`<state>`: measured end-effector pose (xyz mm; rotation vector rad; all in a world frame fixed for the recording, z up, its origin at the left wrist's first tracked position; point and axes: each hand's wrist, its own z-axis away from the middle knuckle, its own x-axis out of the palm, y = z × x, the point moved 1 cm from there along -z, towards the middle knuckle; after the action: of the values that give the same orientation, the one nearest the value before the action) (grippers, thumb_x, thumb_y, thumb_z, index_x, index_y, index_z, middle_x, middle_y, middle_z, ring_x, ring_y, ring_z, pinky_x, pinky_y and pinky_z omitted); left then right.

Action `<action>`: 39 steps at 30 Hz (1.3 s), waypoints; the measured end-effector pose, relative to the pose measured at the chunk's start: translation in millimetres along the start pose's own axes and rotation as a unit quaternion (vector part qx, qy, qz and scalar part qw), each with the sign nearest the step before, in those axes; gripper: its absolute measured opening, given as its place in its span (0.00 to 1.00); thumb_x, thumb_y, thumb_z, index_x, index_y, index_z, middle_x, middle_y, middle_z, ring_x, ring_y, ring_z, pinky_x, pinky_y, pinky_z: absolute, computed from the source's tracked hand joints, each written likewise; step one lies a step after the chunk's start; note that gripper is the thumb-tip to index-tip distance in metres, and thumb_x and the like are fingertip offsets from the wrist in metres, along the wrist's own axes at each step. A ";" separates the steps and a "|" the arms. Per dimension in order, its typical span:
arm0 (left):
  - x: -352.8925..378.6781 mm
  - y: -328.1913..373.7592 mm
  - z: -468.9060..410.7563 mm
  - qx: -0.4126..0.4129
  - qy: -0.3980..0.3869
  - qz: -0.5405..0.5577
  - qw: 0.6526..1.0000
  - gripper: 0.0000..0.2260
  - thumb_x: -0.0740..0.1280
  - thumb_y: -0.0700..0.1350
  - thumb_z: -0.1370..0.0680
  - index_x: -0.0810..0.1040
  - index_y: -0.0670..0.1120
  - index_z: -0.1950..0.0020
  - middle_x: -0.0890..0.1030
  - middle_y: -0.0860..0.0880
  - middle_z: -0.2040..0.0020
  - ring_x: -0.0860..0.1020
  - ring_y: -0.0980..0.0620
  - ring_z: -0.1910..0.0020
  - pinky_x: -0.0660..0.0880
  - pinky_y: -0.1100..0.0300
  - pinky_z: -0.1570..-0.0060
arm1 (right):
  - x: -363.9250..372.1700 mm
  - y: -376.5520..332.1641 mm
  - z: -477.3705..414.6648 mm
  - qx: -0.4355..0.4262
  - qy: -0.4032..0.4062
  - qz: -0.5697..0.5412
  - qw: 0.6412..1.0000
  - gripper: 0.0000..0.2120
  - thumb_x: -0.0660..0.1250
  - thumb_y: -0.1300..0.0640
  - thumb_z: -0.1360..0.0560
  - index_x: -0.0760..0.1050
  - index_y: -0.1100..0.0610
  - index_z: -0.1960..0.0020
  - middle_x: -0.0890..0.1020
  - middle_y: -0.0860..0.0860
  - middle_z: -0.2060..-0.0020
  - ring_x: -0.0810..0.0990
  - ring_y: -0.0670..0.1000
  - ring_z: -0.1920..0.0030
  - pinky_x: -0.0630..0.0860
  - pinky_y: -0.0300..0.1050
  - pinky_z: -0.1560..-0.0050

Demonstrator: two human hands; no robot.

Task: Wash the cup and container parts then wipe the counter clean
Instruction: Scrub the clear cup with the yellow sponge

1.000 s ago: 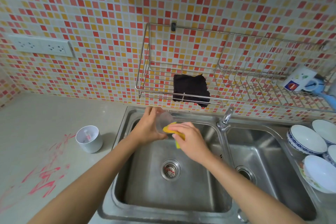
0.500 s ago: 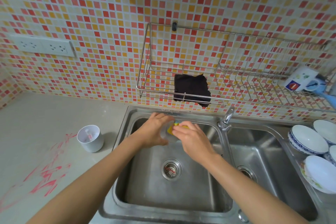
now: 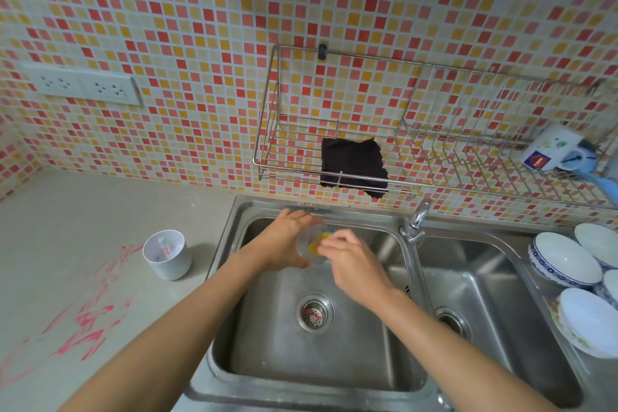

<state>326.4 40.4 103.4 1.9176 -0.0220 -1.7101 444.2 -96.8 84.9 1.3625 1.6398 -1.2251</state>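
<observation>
Over the left basin of the steel sink [image 3: 334, 378], my left hand [image 3: 284, 239] grips a small clear plastic cup [image 3: 309, 256] held on its side. My right hand [image 3: 351, 261] pushes a yellow sponge [image 3: 317, 244] into the cup's mouth; most of the sponge is hidden by fingers and cup. A white round container [image 3: 167, 254] with red smears inside stands on the counter left of the sink. Red smears [image 3: 87, 318] cover the grey counter [image 3: 67, 211] at the front left.
A black cloth [image 3: 352, 164] hangs in the wire wall rack [image 3: 434, 184] above the sink. The faucet [image 3: 416, 221] stands between the two basins. Several white bowls [image 3: 565, 261] sit right of the sink. A mug [image 3: 555, 149] lies on the rack at right. Sockets [image 3: 80, 87] are on the wall.
The sponge has gone from the outside of the cup into its mouth. Both hands have shifted slightly toward the back of the basin.
</observation>
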 end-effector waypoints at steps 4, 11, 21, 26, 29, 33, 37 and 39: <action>6.2 -6.2 3.5 -0.004 -0.034 0.000 0.999 0.40 0.79 0.53 0.35 0.67 0.50 0.26 0.72 0.53 0.31 0.66 0.50 0.32 0.59 0.62 0.33 | 6.4 -1.8 2.9 0.123 -0.086 -0.149 0.977 0.14 0.65 0.65 0.25 0.82 0.54 0.45 0.83 0.46 0.51 0.73 0.49 0.45 0.67 0.35 0.41; 4.7 -1.4 3.3 -0.012 -0.031 -0.003 0.999 0.41 0.80 0.52 0.36 0.66 0.50 0.26 0.72 0.52 0.31 0.65 0.49 0.32 0.62 0.58 0.30 | 1.4 4.0 1.2 -0.044 -0.032 0.096 0.994 0.14 0.69 0.65 0.33 0.80 0.53 0.49 0.81 0.43 0.50 0.72 0.52 0.44 0.74 0.48 0.50; 5.8 -3.2 14.7 -0.032 -0.060 0.016 0.998 0.39 0.79 0.50 0.34 0.66 0.50 0.26 0.71 0.51 0.31 0.65 0.51 0.31 0.57 0.63 0.33 | 10.7 0.1 -2.2 0.036 -0.047 -0.030 0.998 0.15 0.69 0.68 0.30 0.83 0.52 0.48 0.82 0.45 0.49 0.75 0.51 0.46 0.74 0.45 0.43; -4.0 -1.8 14.6 -0.036 -0.054 0.009 0.998 0.40 0.79 0.50 0.35 0.66 0.51 0.26 0.70 0.53 0.31 0.64 0.50 0.32 0.60 0.60 0.32 | 23.5 -7.2 4.5 0.030 0.019 0.003 0.999 0.16 0.71 0.68 0.34 0.84 0.52 0.50 0.84 0.42 0.52 0.73 0.51 0.49 0.78 0.48 0.51; -4.6 -2.0 15.7 -0.038 -0.060 -0.007 0.997 0.39 0.79 0.51 0.35 0.67 0.52 0.27 0.70 0.53 0.31 0.64 0.50 0.32 0.61 0.61 0.34 | 21.9 -9.4 2.6 0.137 -0.047 -0.127 0.981 0.15 0.66 0.66 0.28 0.84 0.50 0.49 0.79 0.44 0.57 0.69 0.43 0.51 0.70 0.32 0.44; -5.5 0.9 17.5 -0.045 -0.057 0.007 0.997 0.39 0.79 0.51 0.34 0.66 0.51 0.26 0.69 0.52 0.29 0.63 0.50 0.30 0.58 0.61 0.33 | 10.3 -0.5 -0.4 0.076 -0.045 -0.093 0.992 0.16 0.66 0.69 0.28 0.84 0.52 0.48 0.83 0.43 0.51 0.69 0.46 0.49 0.72 0.40 0.41; -10.9 0.6 14.1 -0.042 -0.051 0.013 0.998 0.39 0.79 0.51 0.35 0.66 0.53 0.26 0.69 0.54 0.29 0.63 0.51 0.30 0.59 0.61 0.33 | 6.3 3.7 7.1 -0.009 -0.008 -0.014 1.000 0.20 0.70 0.69 0.33 0.83 0.51 0.46 0.82 0.40 0.46 0.74 0.52 0.48 0.78 0.43 0.48; -10.6 -2.1 13.6 -0.041 -0.061 0.020 0.997 0.39 0.79 0.51 0.35 0.67 0.54 0.27 0.69 0.54 0.29 0.64 0.51 0.30 0.59 0.63 0.35 | 3.5 0.3 11.6 -0.014 -0.022 -0.022 0.999 0.19 0.72 0.66 0.33 0.81 0.49 0.46 0.81 0.39 0.46 0.74 0.52 0.49 0.79 0.43 0.51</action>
<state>311.2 40.8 111.7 1.7419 -0.0365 -1.7707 442.9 -106.5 77.9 1.2799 1.6571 -1.2452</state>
